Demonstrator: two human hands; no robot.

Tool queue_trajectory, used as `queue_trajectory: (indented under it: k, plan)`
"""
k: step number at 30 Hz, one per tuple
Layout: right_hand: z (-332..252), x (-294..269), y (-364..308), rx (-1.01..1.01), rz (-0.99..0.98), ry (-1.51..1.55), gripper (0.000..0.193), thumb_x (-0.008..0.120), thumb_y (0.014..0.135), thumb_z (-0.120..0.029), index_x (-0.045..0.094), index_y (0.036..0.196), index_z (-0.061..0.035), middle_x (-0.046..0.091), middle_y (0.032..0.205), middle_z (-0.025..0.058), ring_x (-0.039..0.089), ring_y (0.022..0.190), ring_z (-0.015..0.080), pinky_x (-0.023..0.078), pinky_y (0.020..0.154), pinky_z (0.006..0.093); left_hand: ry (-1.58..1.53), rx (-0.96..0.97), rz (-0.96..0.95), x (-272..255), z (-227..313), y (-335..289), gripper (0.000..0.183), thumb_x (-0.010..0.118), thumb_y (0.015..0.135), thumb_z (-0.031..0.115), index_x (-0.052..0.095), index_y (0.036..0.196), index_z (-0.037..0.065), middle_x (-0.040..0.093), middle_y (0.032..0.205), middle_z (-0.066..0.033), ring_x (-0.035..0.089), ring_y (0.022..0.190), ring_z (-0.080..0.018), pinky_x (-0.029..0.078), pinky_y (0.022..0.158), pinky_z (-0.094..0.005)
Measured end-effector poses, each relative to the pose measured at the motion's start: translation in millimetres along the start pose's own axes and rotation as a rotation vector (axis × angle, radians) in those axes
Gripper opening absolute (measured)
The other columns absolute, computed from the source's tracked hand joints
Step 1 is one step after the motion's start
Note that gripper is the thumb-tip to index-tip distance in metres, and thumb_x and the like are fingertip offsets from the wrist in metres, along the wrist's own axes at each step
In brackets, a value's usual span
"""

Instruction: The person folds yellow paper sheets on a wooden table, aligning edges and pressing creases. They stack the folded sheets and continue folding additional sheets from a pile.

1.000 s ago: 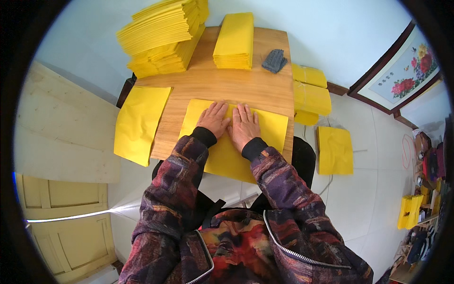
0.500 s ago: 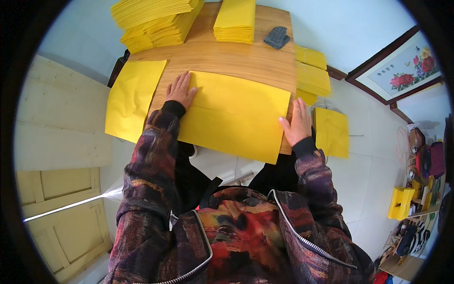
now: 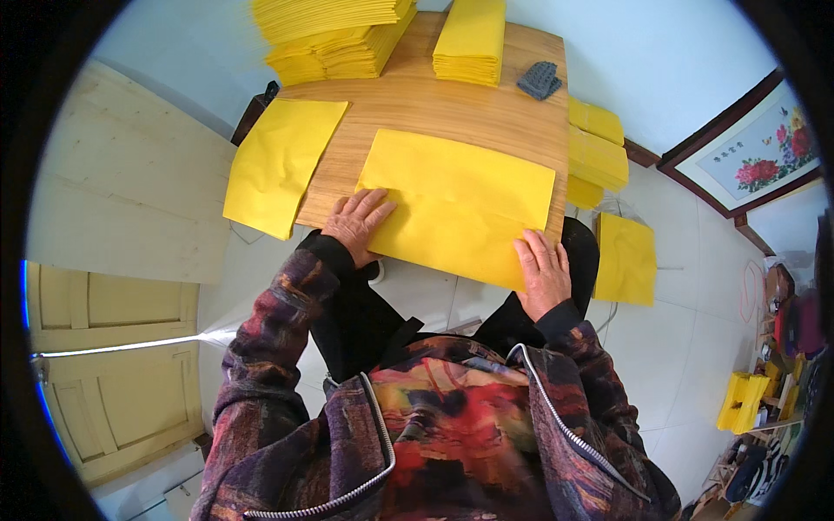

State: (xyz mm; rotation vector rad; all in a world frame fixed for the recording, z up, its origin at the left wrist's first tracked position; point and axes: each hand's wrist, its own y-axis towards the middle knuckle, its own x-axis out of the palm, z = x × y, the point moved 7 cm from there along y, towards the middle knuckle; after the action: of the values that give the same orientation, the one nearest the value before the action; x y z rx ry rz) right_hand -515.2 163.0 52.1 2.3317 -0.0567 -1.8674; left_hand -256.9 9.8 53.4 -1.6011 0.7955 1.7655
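A wide yellow sheet (image 3: 456, 195) lies slantwise on the wooden table, its near edge jutting past the tabletop. At its near left corner, my left hand (image 3: 358, 226) has the fingers bent over the top and holds the edge. My right hand (image 3: 545, 269) grips the near right corner, fingers on top; its thumb is hidden. Another yellow sheet (image 3: 282, 165) lies to the left, overhanging the table too.
On the wooden table (image 3: 400, 108), a tall yellow stack (image 3: 334, 52) and a folded yellow stack (image 3: 469, 48) stand at the back, beside a grey knitted piece (image 3: 539, 80). Yellow bundles (image 3: 598, 156) sit beyond the right side. A framed flower picture (image 3: 756, 148) leans at the wall.
Both hands have moved toward me, from the sides of the wide sheet to its near corners, and closed on it. The whole view has shifted slightly.
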Motion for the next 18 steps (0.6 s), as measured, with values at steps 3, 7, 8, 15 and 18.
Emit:
queue_trajectory:
  k: [3, 7, 8, 15, 18]
  plan:
    - [7.2, -4.0, -2.1, -0.036, 0.124, 0.052, 0.068, 0.071, 0.065, 0.0, 0.047, 0.128, -0.0069, 0.042, 0.137, 0.0073, 0.04, 0.13, 0.0264, 0.03, 0.106, 0.0491, 0.077, -0.042, 0.048, 11.0, 3.4, -9.7, 0.071, 0.068, 0.063, 0.008, 0.046, 0.13, 0.016, 0.044, 0.136, -0.0065, 0.042, 0.126, -0.0267, 0.037, 0.097, -0.0429]
    - [13.6, -9.5, -1.2, -0.089, 0.171, 0.095, 0.058, 0.07, 0.067, -0.002, 0.052, 0.121, -0.0069, 0.049, 0.13, 0.0076, 0.046, 0.124, 0.0254, 0.033, 0.104, 0.0446, 0.059, -0.015, 0.202, 10.8, 4.1, -19.0, 0.06, 0.063, 0.066, 0.004, 0.05, 0.124, 0.015, 0.05, 0.13, -0.0062, 0.048, 0.121, -0.0256, 0.038, 0.095, -0.0423]
    - [14.8, -10.6, -0.3, -0.101, 0.17, 0.108, 0.056, 0.069, 0.067, -0.002, 0.053, 0.121, -0.0068, 0.05, 0.13, 0.0077, 0.047, 0.123, 0.0252, 0.034, 0.103, 0.0439, 0.038, -0.019, 0.205, 10.5, 2.7, -20.3, 0.058, 0.062, 0.066, 0.003, 0.051, 0.122, 0.014, 0.051, 0.128, -0.0063, 0.049, 0.119, -0.0254, 0.038, 0.094, -0.0423]
    - [22.0, -16.9, 1.4, -0.127, 0.196, 0.148, 0.039, 0.066, 0.073, -0.007, 0.06, 0.112, -0.0063, 0.058, 0.12, 0.007, 0.052, 0.116, 0.0247, 0.037, 0.098, 0.0406, -0.06, 0.061, 0.25, -6.5, 1.6, -22.8, 0.047, 0.065, 0.065, 0.004, 0.058, 0.112, 0.012, 0.058, 0.118, -0.0065, 0.055, 0.111, -0.0258, 0.041, 0.09, -0.0424]
    - [23.1, -18.6, 1.4, -0.128, 0.214, 0.191, 0.035, 0.066, 0.074, -0.009, 0.061, 0.109, -0.0061, 0.059, 0.118, 0.0067, 0.054, 0.112, 0.0245, 0.038, 0.096, 0.0396, -0.147, 0.071, 0.236, -10.9, -1.8, -22.9, 0.046, 0.068, 0.063, 0.004, 0.06, 0.108, 0.012, 0.06, 0.115, -0.0061, 0.057, 0.107, -0.0263, 0.041, 0.088, -0.042]
